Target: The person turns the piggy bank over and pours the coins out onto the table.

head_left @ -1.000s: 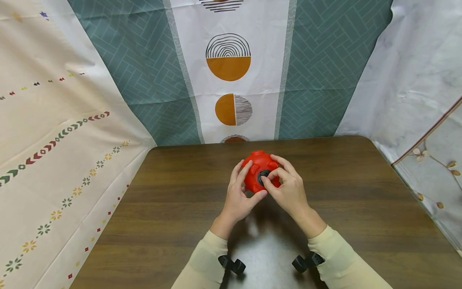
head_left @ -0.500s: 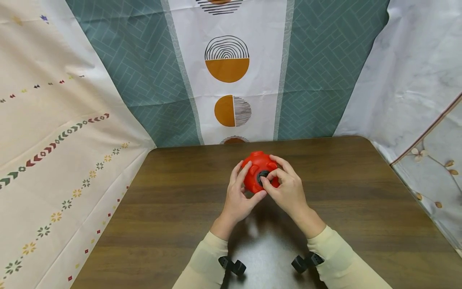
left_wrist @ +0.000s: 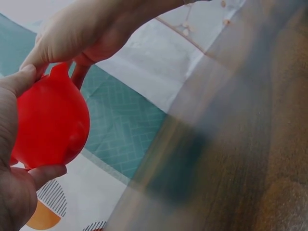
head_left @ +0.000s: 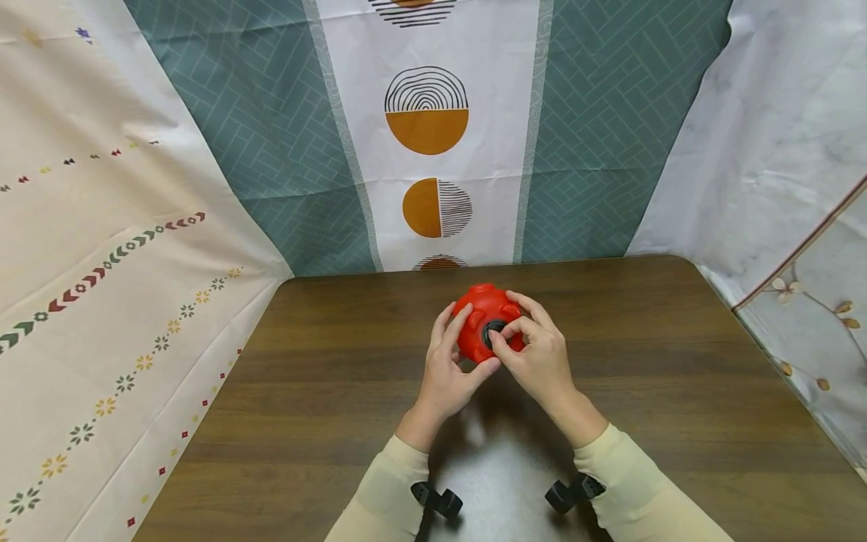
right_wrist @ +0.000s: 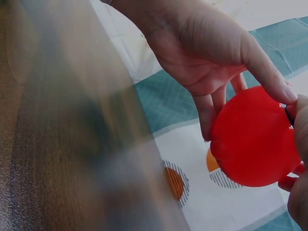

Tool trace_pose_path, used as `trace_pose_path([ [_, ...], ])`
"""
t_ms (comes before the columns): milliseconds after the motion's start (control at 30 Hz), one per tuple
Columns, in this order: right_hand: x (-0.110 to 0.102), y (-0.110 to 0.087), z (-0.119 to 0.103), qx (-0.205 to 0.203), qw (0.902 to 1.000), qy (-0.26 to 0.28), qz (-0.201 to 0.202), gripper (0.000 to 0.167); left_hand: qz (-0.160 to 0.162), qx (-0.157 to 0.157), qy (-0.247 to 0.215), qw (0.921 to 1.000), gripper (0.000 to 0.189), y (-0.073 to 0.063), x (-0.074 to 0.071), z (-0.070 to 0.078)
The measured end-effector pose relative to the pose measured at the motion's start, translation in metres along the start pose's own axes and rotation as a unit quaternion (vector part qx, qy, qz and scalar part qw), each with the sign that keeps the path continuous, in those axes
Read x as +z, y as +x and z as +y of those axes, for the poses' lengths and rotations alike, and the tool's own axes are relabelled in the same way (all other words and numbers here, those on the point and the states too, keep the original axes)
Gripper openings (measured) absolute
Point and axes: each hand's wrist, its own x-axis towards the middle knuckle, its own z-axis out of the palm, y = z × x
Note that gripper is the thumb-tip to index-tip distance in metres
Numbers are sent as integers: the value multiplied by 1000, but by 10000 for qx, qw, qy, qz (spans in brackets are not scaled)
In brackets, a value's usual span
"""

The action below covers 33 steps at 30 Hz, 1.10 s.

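A round red ball with raised knobs (head_left: 482, 302) and a dark round insert (head_left: 494, 328) in its near face is held up over the table. My left hand (head_left: 447, 370) grips it from the left, thumb below and fingers along its side. My right hand (head_left: 542, 359) is at the right side, thumb and index fingertips pinching at the dark insert while another finger lies along the ball's upper right. In the left wrist view the red ball (left_wrist: 53, 122) sits between both hands. The right wrist view shows the red ball (right_wrist: 255, 139) with the left fingers curved around it.
Beneath the hands is a brown wooden table (head_left: 305, 421). A teal and white patterned cloth (head_left: 596, 150) hangs behind its far edge. Cream cloth (head_left: 169, 406) hangs at the left and pale cloth (head_left: 779, 188) at the right. Both wrists wear black cameras (head_left: 436, 498).
Hardly anything differs. Both hands keep their hold on the red ball, and the head view has shifted very slightly.
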Motion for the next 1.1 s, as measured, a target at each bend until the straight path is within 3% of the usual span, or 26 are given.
trace_pose_path([
  [167,1,-1,0,-23,10000,25,76,19,45,80,-30,10000,75,0,0,-1],
  [467,5,-1,-1,-59,9992,156,376,20,145,500,32,9986,80,0,0,-1],
  [733,8,-1,-4,-3,9986,329,419,20,388,600,65,9974,76,-1,3,-3],
  [1100,12,-3,-7,68,9986,300,426,18,489,661,25,9966,72,-1,1,-2],
])
